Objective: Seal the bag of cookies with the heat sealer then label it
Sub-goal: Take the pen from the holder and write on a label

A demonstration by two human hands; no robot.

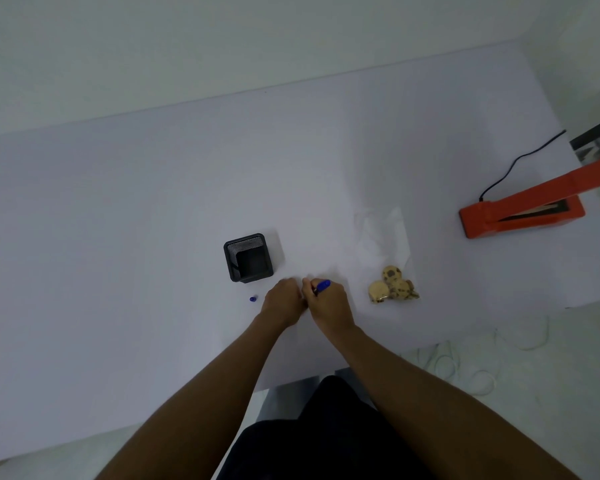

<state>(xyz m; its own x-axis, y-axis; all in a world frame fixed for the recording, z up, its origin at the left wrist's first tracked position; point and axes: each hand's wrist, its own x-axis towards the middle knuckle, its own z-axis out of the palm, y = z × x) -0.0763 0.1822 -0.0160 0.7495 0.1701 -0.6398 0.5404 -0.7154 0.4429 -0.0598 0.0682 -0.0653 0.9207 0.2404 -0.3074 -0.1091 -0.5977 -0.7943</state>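
A clear plastic bag point(385, 237) lies flat on the white table point(118, 237), with several chocolate-chip cookies point(392, 285) bunched at its near end. The orange heat sealer point(520, 211) stands at the far right with its arm raised. My right hand point(326, 301) grips a blue pen point(323, 285), tip down on the table left of the bag. My left hand point(283, 301) rests beside it, fingers pressed down on the table; any label under them is too pale to make out. The pen's blue cap point(253, 299) lies left of my left hand.
A black mesh pen holder point(248, 257) stands just beyond my hands. The sealer's black cord point(520, 161) runs back toward the table's right edge. White cables lie on the floor at the lower right.
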